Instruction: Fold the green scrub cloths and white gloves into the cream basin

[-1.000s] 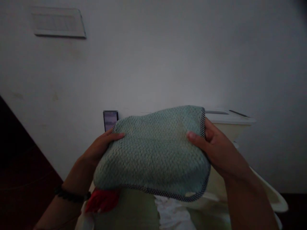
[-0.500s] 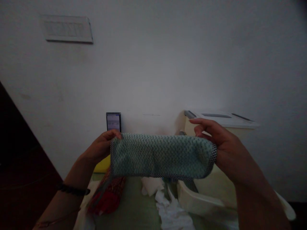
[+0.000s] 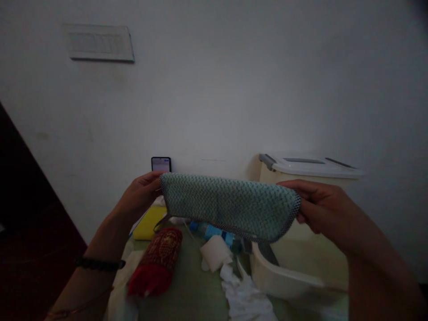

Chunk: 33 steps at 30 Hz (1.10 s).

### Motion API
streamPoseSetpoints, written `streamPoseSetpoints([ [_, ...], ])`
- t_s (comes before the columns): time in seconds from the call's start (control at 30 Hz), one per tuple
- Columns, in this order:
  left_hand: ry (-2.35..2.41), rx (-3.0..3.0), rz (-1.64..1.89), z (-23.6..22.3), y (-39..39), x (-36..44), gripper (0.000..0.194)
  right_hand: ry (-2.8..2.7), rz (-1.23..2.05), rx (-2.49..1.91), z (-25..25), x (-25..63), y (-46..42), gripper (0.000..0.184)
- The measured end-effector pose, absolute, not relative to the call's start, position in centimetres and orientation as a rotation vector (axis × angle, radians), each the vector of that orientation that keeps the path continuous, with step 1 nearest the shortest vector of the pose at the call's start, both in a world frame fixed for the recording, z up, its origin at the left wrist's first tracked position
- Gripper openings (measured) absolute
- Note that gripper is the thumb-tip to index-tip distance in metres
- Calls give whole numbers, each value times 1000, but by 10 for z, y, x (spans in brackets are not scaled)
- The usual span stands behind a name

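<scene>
A folded green textured cleaning cloth point(image 3: 227, 205) with a checked dark-and-white border is stretched out in the air between my hands. My left hand point(image 3: 145, 189) pinches its upper left corner, and a small hanging loop dangles from that side. On the other side, my right hand point(image 3: 317, 203) grips the upper right end, thumb and fingers closed on the border. The cloth's top edge slopes slightly down to the right. Below it, parts of the table are hidden by the cloth.
On the green tabletop point(image 3: 194, 285) lie a red patterned pouch point(image 3: 160, 258), a yellow object point(image 3: 146, 225), a blue-labelled bottle point(image 3: 214, 232), a white pad point(image 3: 216, 253) and crumpled white cloth point(image 3: 245, 294). A phone point(image 3: 161, 164) leans on the wall. A lidded bin point(image 3: 307, 166) stands right.
The cloth's left end has risen with my left hand, uncovering the pouch and bottle. My right hand's fingers, raised and spread before, have closed onto the cloth's end.
</scene>
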State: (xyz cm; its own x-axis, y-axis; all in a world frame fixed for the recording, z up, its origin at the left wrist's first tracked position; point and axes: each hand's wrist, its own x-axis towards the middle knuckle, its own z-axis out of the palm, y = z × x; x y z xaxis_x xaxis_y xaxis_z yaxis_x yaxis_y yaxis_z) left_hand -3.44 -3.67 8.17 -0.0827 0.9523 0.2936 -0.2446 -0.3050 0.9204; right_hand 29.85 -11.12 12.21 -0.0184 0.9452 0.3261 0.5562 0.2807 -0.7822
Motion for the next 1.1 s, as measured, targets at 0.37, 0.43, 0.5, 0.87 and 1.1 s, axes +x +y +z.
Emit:
streamPoseSetpoints([
  [0.37,811,1142,1838,101,-55,-22,18,-1630,627,-1033,114,302,-105,28],
  [0.43,815,1141,1873,104,-58,-21,16,-1610,720,-1019,112,303,-104,27],
  [0.5,817,1145,1902,107,-62,-19,16,-1598,787,-999,111,303,-104,26],
  [0.87,859,1143,1925,112,-67,-12,26,-1523,666,-1005,114,286,-103,30],
  [1.1,894,1167,1855,110,-66,-13,7,-1738,667,-1140,113,281,-102,28],
])
